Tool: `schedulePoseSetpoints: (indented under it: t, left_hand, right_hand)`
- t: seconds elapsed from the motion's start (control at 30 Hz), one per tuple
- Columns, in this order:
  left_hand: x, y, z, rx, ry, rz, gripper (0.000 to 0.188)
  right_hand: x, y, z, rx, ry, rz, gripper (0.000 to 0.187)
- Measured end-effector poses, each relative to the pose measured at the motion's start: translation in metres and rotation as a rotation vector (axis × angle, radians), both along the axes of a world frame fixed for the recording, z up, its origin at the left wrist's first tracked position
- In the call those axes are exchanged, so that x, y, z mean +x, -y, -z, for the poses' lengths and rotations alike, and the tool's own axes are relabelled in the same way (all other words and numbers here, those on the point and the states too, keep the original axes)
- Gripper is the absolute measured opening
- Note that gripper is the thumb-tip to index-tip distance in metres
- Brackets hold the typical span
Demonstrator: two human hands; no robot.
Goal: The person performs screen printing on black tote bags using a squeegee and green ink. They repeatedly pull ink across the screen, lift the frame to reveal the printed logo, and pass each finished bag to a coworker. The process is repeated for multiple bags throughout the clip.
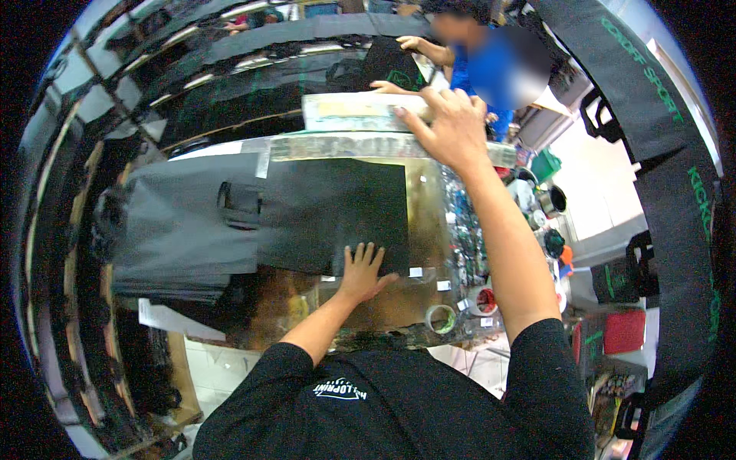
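Note:
On the table lies a flat black fabric bag, its near right corner beside my left hand. That hand rests flat on the bag's near edge, fingers spread, holding nothing. My right hand reaches to the far side and is closed over the right end of a pale, ink-stained board. Just below the board runs a stained wooden frame bar. Whether my fingers also hold this bar is hidden. To the left, a stack of black bags with a handle showing overlaps the flat one.
Rolls of tape, jars and cans crowd the table's right side. Across the frame a person in blue handles a black bag. Racks of black bags stand left; printed black bags hang right.

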State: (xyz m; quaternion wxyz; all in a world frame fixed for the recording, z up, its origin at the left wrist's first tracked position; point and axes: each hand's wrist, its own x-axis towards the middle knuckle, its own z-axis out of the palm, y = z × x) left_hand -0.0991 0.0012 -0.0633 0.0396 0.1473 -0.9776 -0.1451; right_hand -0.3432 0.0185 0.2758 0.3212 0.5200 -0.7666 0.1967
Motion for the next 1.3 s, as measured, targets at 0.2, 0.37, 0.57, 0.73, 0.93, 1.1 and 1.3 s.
schedulePoseSetpoints:
  t: [0.2, 0.37, 0.57, 0.73, 0.93, 1.1, 1.3]
  left_hand:
    - [0.046, 0.007, 0.012, -0.007, 0.017, 0.123, 0.118]
    - [-0.025, -0.009, 0.020, 0.031, -0.037, 0.132, 0.117]
    - [-0.051, -0.038, 0.033, 0.070, -0.148, 0.146, 0.116]
    - [-0.038, -0.043, 0.029, 0.070, -0.111, 0.162, 0.117]
    - [-0.027, -0.050, 0.030, 0.110, -0.073, 0.160, 0.120]
    - [-0.010, -0.052, 0.019, 0.110, -0.078, 0.113, 0.120]
    - [0.014, -0.041, -0.013, 0.125, 0.143, -0.013, 0.122]
  right_hand:
    - [-0.011, 0.000, 0.006, -0.025, 0.022, 0.025, 0.064]
    - [-0.018, 0.006, 0.003, -0.045, -0.037, 0.038, 0.064]
    - [-0.019, 0.006, -0.001, -0.006, -0.020, 0.040, 0.064]
    - [-0.018, 0.008, 0.001, -0.019, -0.001, 0.051, 0.065]
    - [-0.018, 0.009, 0.001, 0.019, 0.026, 0.054, 0.071]
    - [-0.015, 0.002, 0.005, 0.075, 0.050, 0.087, 0.067]
    - [-0.008, 0.002, -0.006, 0.064, 0.097, 0.056, 0.064]
